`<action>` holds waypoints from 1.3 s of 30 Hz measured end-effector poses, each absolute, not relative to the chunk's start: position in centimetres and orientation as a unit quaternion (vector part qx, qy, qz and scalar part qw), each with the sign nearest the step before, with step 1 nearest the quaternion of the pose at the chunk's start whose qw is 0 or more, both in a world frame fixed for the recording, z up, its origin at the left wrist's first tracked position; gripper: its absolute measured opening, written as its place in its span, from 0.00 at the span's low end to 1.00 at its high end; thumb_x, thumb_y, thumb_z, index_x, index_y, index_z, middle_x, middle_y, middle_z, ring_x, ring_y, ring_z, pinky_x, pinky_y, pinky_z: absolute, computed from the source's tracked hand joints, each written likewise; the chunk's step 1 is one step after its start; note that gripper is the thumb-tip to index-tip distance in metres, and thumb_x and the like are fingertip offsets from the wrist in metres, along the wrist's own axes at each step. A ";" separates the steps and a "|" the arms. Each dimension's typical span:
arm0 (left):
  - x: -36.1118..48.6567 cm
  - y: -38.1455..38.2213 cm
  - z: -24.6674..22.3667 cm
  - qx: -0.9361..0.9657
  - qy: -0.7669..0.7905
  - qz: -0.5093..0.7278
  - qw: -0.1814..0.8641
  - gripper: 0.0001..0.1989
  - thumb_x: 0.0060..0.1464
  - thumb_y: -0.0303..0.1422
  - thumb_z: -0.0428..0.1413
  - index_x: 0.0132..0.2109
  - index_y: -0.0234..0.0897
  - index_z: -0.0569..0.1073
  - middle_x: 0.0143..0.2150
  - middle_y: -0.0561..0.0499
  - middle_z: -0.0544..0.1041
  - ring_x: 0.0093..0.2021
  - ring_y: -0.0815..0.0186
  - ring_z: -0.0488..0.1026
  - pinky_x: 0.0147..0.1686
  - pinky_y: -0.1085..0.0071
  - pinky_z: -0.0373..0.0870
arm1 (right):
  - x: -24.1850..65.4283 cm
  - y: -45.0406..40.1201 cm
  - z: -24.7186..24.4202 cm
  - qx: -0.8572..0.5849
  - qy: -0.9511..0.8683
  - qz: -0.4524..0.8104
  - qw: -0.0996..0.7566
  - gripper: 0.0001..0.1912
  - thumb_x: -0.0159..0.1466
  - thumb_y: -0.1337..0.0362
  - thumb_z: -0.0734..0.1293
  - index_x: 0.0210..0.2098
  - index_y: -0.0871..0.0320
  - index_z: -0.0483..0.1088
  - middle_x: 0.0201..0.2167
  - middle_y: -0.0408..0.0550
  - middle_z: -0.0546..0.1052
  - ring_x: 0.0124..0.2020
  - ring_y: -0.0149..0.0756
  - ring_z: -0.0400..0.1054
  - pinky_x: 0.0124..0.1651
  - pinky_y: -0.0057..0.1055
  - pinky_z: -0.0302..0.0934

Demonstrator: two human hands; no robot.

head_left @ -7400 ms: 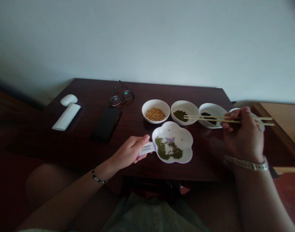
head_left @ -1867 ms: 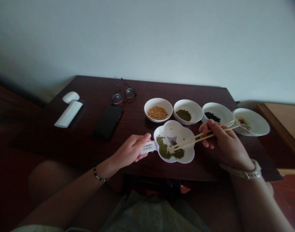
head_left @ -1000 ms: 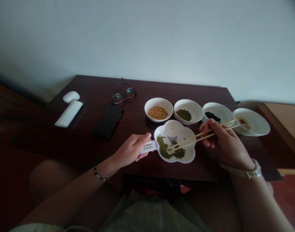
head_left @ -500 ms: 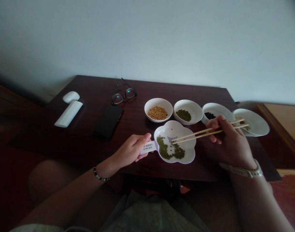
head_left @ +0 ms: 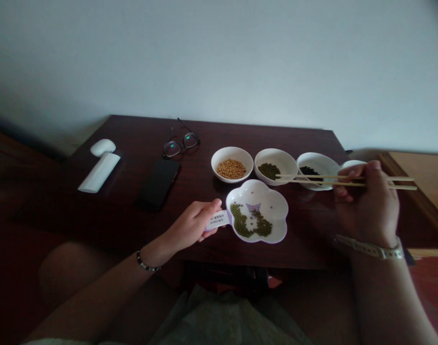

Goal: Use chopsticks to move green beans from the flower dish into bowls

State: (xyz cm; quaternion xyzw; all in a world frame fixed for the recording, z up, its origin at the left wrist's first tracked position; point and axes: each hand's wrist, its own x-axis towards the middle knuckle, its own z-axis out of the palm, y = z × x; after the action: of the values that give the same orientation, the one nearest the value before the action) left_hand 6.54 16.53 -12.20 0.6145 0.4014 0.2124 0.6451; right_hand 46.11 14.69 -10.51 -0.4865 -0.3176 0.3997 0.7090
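Observation:
My left hand is closed round the handle of a white, flower-shaped dish with a lilac rim, a cartoon print and a printed label on its handle. Green mung beans lie along the near and left parts of the dish. My right hand grips a pair of chopsticks, their tips pointing left at the bowl of mung beans. Whether a bean is between the tips is too small to tell. Beside it stand a bowl of soybeans and a bowl of black beans.
A fourth white bowl sits at the right, mostly hidden behind my right hand. Eyeglasses, a black phone and a white handheld device lie on the left of the dark table, which stands against a wall.
My right hand has moved right, carrying the chopstick tips out of the flower-shaped dish and up to the bowl of mung beans. The left hand keeps its hold on the dish.

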 end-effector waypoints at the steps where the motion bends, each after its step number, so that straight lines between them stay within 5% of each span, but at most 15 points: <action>1: 6.5 16.5 -12.2 0.614 0.402 0.213 0.645 0.37 0.83 0.60 0.46 0.38 0.34 0.79 0.19 0.58 0.67 0.17 0.72 0.58 0.19 0.74 0.52 | 45.5 14.5 -10.3 -0.498 -0.322 0.373 0.714 0.20 0.77 0.50 0.76 0.32 0.52 0.76 0.35 0.49 0.75 0.26 0.32 0.66 0.18 0.30 0.50; 9: 7.2 16.4 -11.5 0.621 0.403 0.214 0.637 0.37 0.83 0.59 0.46 0.36 0.34 0.79 0.18 0.58 0.66 0.17 0.72 0.58 0.20 0.74 0.53 | 42.9 13.8 -9.6 -0.532 -0.404 0.492 0.557 0.26 0.70 0.42 0.81 0.29 0.54 0.76 0.29 0.45 0.73 0.19 0.28 0.60 0.15 0.29 0.47; 20: 7.4 16.3 -11.1 0.626 0.407 0.206 0.632 0.37 0.82 0.60 0.45 0.35 0.36 0.77 0.18 0.58 0.66 0.17 0.71 0.59 0.20 0.73 0.54 | 42.5 13.6 -10.4 -0.530 -0.424 0.510 0.529 0.26 0.76 0.41 0.75 0.32 0.54 0.76 0.26 0.45 0.73 0.20 0.29 0.61 0.18 0.27 0.53; 25: 7.4 16.4 -11.2 0.625 0.407 0.206 0.633 0.37 0.82 0.59 0.45 0.36 0.35 0.79 0.18 0.58 0.66 0.17 0.71 0.58 0.20 0.72 0.53 | 42.3 13.6 -10.1 -0.515 -0.405 0.501 0.565 0.25 0.77 0.45 0.76 0.31 0.54 0.75 0.28 0.44 0.72 0.21 0.28 0.61 0.19 0.29 0.53; 33: 6.7 16.3 -11.5 0.623 0.408 0.203 0.636 0.37 0.82 0.60 0.45 0.36 0.36 0.79 0.18 0.57 0.66 0.17 0.71 0.58 0.20 0.72 0.52 | 45.0 15.7 -9.9 -0.485 -0.315 0.348 0.738 0.21 0.69 0.50 0.83 0.30 0.52 0.76 0.31 0.48 0.73 0.25 0.33 0.66 0.16 0.28 0.51; 39: 6.4 16.4 -11.5 0.625 0.402 0.207 0.636 0.36 0.83 0.59 0.45 0.36 0.36 0.78 0.19 0.58 0.66 0.17 0.71 0.58 0.20 0.73 0.52 | 46.6 16.1 -10.8 -0.495 -0.322 0.311 0.745 0.19 0.73 0.52 0.79 0.30 0.54 0.78 0.34 0.50 0.76 0.27 0.34 0.69 0.17 0.29 0.52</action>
State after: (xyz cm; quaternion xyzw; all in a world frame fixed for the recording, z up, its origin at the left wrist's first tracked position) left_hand 6.36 16.38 -11.47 0.6253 0.4017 0.2066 0.6364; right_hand 46.63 16.07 -10.79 -0.4948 -0.3222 0.3111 0.7447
